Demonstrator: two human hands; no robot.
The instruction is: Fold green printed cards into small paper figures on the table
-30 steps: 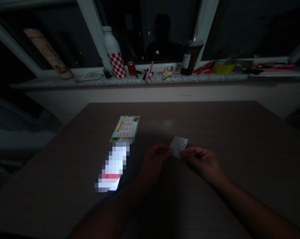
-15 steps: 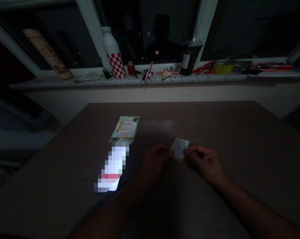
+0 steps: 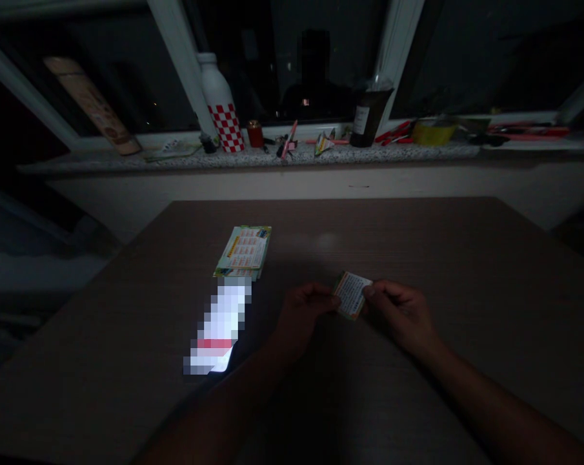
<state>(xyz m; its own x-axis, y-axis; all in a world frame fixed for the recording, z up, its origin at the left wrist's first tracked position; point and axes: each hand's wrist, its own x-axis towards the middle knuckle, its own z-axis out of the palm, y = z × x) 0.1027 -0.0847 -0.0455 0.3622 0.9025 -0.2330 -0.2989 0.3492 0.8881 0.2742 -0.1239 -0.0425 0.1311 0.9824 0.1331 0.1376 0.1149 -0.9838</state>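
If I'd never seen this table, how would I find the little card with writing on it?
Find the big brown table. Right of the bright screen lying on it, look between the left hand and right hand. The little card is the one both hands hold; the neighbouring stacked cards lie on the table.

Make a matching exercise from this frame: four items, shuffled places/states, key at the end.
Items
1. small card
2. stack of printed cards
3. phone
4. tall bottle

Places/states
A. on the windowsill, white above, red-and-white checks below
B. lying on the table, glowing bright white
C. held at its edges by the left hand and right hand
D. lying just past the phone's far end

Pairs: 1-C, 2-D, 3-B, 4-A
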